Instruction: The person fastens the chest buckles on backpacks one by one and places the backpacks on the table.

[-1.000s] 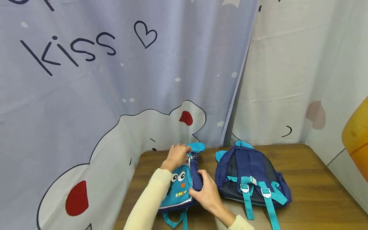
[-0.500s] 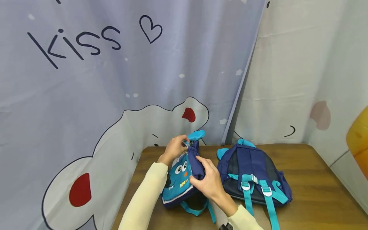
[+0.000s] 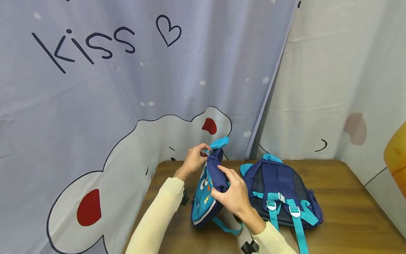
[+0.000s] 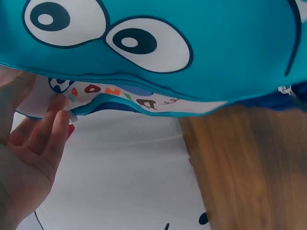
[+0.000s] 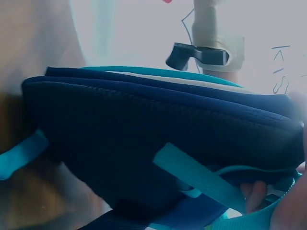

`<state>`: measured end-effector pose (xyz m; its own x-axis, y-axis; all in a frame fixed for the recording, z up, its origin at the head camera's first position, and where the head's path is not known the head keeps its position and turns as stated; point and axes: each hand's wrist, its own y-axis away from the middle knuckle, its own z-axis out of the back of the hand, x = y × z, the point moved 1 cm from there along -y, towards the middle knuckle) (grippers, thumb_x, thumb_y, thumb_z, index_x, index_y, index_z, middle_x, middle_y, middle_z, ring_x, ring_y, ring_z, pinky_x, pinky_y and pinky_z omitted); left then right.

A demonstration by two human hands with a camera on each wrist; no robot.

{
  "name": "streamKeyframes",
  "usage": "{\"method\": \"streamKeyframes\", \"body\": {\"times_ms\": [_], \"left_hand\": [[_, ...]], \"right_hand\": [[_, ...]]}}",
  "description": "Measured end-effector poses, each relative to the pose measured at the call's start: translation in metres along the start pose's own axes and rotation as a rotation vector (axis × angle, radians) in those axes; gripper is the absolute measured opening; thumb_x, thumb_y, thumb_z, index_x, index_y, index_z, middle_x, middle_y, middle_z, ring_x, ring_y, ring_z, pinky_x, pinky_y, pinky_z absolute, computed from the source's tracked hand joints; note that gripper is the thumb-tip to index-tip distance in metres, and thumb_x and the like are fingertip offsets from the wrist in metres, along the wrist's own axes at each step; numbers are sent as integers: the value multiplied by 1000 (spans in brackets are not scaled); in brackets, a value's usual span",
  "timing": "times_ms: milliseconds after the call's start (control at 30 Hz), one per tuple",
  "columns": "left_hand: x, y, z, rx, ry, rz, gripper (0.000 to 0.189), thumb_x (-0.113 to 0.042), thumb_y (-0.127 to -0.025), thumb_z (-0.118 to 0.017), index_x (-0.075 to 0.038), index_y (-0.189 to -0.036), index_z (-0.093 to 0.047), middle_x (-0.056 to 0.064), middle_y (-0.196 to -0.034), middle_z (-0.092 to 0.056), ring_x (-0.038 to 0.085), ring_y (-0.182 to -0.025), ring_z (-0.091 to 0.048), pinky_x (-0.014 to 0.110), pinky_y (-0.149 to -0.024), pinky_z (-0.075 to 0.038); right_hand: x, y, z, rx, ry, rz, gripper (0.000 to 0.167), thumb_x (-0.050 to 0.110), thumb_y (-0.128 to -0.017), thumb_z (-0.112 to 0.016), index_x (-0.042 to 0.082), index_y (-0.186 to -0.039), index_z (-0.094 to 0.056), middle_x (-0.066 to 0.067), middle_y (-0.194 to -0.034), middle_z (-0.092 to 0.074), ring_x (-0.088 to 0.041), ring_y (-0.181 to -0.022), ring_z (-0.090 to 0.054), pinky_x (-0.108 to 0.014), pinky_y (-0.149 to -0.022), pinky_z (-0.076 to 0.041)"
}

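Observation:
A small children's backpack (image 3: 202,197), teal-fronted with cartoon eyes and navy sides, stands tilted on its edge at the left. My left hand (image 3: 193,160) pinches its top end, beside a light-blue ear flap (image 3: 220,142). In the left wrist view the fingers curl at a white printed strip (image 4: 139,94) along the front zip. My right hand (image 3: 234,192) grips the navy side, thumb toward the front and fingers over the far side. The right wrist view shows the dark back panel (image 5: 115,134) and a teal strap (image 5: 199,175) near the fingertips.
A second navy backpack (image 3: 280,187) lies back-up at the right, teal straps trailing toward the front. Both are on a wooden table (image 3: 352,201). A printed curtain (image 3: 177,84) hangs right behind the table. Dark wrist cameras (image 3: 250,247) sit on the sleeves.
Both hands have raised the left backpack's top and turned it, so its front now faces left and the navy side faces up. The second backpack stays put; the head view has shifted slightly.

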<state>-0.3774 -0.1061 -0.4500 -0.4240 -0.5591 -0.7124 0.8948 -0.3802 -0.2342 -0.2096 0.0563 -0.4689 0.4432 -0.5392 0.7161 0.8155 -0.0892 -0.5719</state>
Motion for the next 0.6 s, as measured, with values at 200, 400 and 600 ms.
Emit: {"method": "streamKeyframes", "body": {"times_ms": [200, 400, 600], "left_hand": [[-1, -1, 3, -20, 18, -20, 37, 9, -94, -72, -12, -124, -74, 12, -140, -69, 37, -112, -75, 37, -80, -63], [1, 0, 7, -12, 25, -5, 50, 16, -88, -67, -17, -126, -75, 14, -135, -71, 33, -104, -74, 26, -59, -48], [2, 3, 13, 22, 39, 50, 57, 17, -88, -63, -19, -130, -75, 17, -125, -73, 20, -70, -61, 27, -55, -43]], "right_hand": [[7, -8, 7, 43, 114, 53, 74, 31, -72, -85, 20, -142, -66, -3, -124, -72, -20, -101, -67, -38, -76, -57], [18, -16, 14, 82, 223, 107, 73, 34, -70, -84, 19, -140, -69, -4, -123, -72, -22, -104, -69, -38, -72, -56], [32, -25, 15, 139, 304, 180, 70, 35, -71, -83, 19, -138, -70, -5, -124, -73, -25, -105, -70, -40, -70, -59]]}}
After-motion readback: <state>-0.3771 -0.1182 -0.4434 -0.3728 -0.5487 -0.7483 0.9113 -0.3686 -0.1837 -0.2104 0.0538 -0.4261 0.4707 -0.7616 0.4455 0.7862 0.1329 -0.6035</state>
